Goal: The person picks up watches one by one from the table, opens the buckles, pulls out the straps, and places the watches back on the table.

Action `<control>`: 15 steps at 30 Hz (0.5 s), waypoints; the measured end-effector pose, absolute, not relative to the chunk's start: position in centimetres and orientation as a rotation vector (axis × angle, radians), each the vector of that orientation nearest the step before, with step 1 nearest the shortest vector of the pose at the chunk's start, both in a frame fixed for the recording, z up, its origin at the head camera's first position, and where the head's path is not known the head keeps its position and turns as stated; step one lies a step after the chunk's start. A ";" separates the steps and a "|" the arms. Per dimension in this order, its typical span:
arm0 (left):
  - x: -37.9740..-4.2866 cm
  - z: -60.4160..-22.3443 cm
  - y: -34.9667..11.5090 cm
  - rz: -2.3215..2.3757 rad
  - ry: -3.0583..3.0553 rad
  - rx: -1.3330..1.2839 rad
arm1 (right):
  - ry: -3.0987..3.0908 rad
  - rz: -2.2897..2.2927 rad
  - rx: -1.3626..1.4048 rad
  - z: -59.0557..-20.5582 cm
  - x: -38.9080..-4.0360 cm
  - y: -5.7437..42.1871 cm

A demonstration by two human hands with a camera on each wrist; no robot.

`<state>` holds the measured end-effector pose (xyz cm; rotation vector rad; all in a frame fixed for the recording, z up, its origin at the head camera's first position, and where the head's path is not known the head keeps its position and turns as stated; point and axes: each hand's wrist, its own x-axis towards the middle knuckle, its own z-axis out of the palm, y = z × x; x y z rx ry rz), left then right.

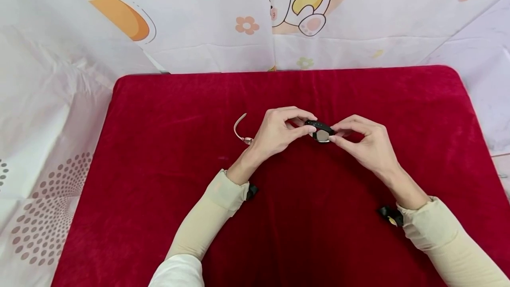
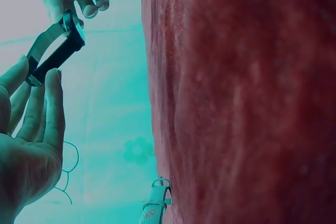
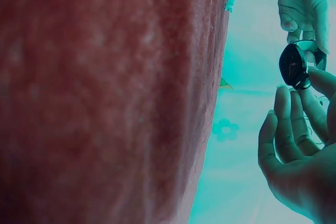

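Both hands hold a black wristwatch [image 1: 322, 136] above the red cloth, its strap closed in a loop. My left hand [image 1: 279, 130] pinches the strap near the buckle between thumb and fingers, as the left wrist view shows on the strap [image 2: 55, 59]. On the other side, my right hand [image 1: 364, 143] pinches the watch at its case end. The dark round dial [image 3: 292, 65] faces away from the hands in the right wrist view. A pale pink watch [image 1: 239, 131] lies on the cloth just left of my left wrist, partly hidden behind it.
Red velvety cloth [image 1: 167, 158] covers the table. Behind its far edge hangs a white curtain [image 1: 199, 21] with cartoon prints, and another patterned curtain [image 1: 44, 132] falls along the left side. Dark wrist-worn devices sit under both sleeves, one by the right cuff [image 1: 418, 216].
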<state>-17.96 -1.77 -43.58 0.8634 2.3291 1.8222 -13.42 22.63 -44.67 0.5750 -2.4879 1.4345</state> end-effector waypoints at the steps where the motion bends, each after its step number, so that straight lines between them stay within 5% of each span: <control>1: -17.9 -43.6 -1.8 1.823 2.329 0.866 | -2.488 1.445 0.571 -44.7 -13.4 22.6; 15: -18.0 -43.6 -1.8 1.851 2.319 0.787 | -2.556 1.552 0.483 -45.0 -13.1 22.5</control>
